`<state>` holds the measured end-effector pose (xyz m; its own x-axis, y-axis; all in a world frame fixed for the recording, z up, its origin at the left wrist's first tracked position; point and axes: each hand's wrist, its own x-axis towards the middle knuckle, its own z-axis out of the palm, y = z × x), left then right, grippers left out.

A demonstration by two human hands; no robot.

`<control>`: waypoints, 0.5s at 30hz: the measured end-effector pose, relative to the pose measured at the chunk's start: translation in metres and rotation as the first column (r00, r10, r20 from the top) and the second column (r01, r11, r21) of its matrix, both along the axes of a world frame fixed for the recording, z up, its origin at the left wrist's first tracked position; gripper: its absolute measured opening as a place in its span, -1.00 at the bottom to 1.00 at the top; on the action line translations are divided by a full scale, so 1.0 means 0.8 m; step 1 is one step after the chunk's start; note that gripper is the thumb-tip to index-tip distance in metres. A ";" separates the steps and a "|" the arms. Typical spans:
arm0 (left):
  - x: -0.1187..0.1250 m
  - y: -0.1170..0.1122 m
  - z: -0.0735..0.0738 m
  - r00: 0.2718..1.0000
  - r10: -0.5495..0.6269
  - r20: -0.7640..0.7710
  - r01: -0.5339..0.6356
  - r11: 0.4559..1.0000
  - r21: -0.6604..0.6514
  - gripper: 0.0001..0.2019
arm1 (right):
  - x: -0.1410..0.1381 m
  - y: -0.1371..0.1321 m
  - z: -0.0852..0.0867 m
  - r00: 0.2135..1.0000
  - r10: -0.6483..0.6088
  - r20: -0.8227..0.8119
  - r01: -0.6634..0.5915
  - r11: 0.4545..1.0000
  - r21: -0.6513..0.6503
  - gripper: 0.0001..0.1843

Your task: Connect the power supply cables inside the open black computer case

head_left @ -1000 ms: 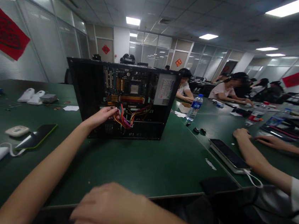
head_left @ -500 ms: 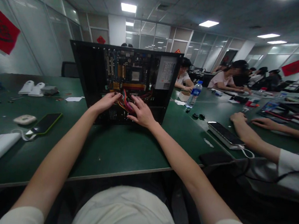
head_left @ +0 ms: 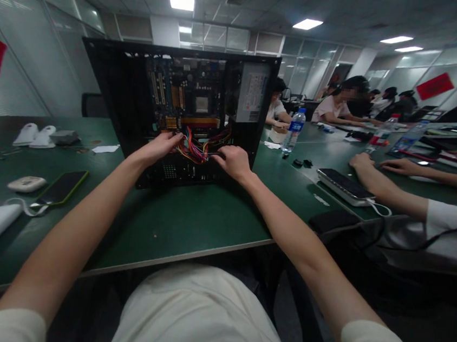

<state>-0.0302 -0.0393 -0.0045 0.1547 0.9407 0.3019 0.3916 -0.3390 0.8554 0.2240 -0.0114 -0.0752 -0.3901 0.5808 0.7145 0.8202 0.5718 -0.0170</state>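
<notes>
green table (head_left: 190,227) shown bearing open computer case (head_left: 113,99); cable bundle (head_left: 198,149) hung inside, below motherboard (head_left: 179,95). left hand (head_left: 155,149) fingers bent against it, grip not discernible; right hand (head_left: 233,162) fingers curled round strands. connectors could be strained by hard tug.

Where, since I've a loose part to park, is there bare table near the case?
Free: green table between computer case and near edge, between the forearms. Crowded: the wires, where left hand and right hand work; around the phone, left.
</notes>
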 end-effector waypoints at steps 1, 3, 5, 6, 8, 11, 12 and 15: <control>-0.001 -0.006 0.000 1.000 -0.002 0.003 0.002 1.000 -0.006 -0.68 | 0.001 -0.004 0.000 1.000 0.019 0.005 -0.019 1.000 0.018 -0.61; -0.005 -0.021 0.001 1.000 -0.011 0.006 0.012 1.000 -0.020 -0.68 | 0.001 -0.012 -0.001 0.998 0.060 0.021 -0.061 0.997 0.057 -0.59; -0.010 -0.037 0.001 1.000 -0.017 -0.002 0.017 1.000 -0.023 -0.67 | 0.000 -0.022 -0.001 0.995 0.093 0.034 -0.096 0.991 0.093 -0.56; -0.013 -0.045 0.002 1.000 -0.013 -0.005 0.013 1.000 -0.018 -0.66 | -0.001 -0.028 -0.001 0.994 0.107 0.037 -0.111 0.988 0.108 -0.55; -0.016 -0.063 0.002 1.000 -0.003 -0.007 0.003 1.000 -0.005 -0.64 | -0.003 -0.039 -0.001 0.991 0.129 0.035 -0.133 0.982 0.132 -0.54; -0.018 -0.086 0.001 1.000 0.004 -0.012 -0.004 1.000 0.023 -0.60 | -0.005 -0.052 -0.002 0.987 0.152 0.041 -0.157 0.976 0.149 -0.52; -0.018 -0.093 0.001 1.000 0.004 -0.016 -0.003 0.999 0.037 -0.59 | -0.005 -0.056 -0.002 0.986 0.161 0.046 -0.166 0.975 0.151 -0.52; -0.018 -0.103 0.000 1.000 0.005 -0.031 -0.003 0.997 0.083 -0.52 | -0.003 -0.067 0.005 0.976 0.214 0.038 -0.217 0.961 0.169 -0.54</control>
